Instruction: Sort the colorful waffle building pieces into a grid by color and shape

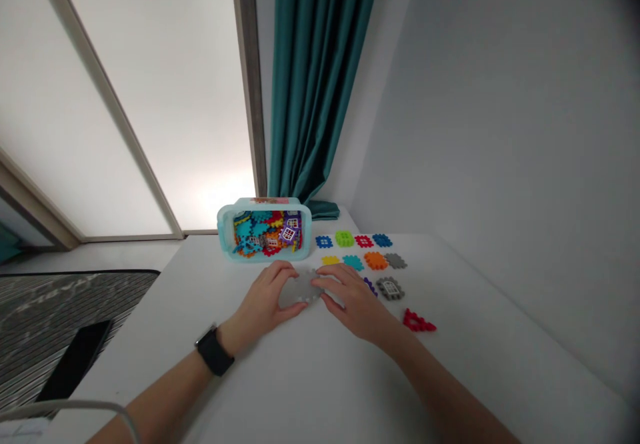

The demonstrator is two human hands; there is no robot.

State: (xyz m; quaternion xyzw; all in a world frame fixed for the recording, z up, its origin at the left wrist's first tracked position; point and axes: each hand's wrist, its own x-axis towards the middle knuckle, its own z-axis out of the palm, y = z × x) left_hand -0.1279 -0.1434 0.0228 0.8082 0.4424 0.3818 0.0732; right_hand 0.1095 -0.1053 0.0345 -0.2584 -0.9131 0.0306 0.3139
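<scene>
Between my two hands is a light grey toothed building tile (306, 286), held just above or on the white table. My left hand (264, 301), below a black wristwatch, grips its left edge between thumb and curled fingers. On the opposite edge, the fingertips of my right hand (353, 301) close on the same tile. Partly covered by the right hand are a purple tile (371, 287) and a yellow tile (331, 261). Close by lies a dark grey window tile (391, 289), with a red triangular piece (418, 322) nearer the right forearm.
A pale blue tub (224, 247) full of mixed pieces stands behind my hands. Right of it lie blue (324, 242), green (345, 239), red (364, 241), turquoise (353, 262) and orange tiles (376, 261). A teal curtain (320, 84) hangs behind; a wall flanks the right.
</scene>
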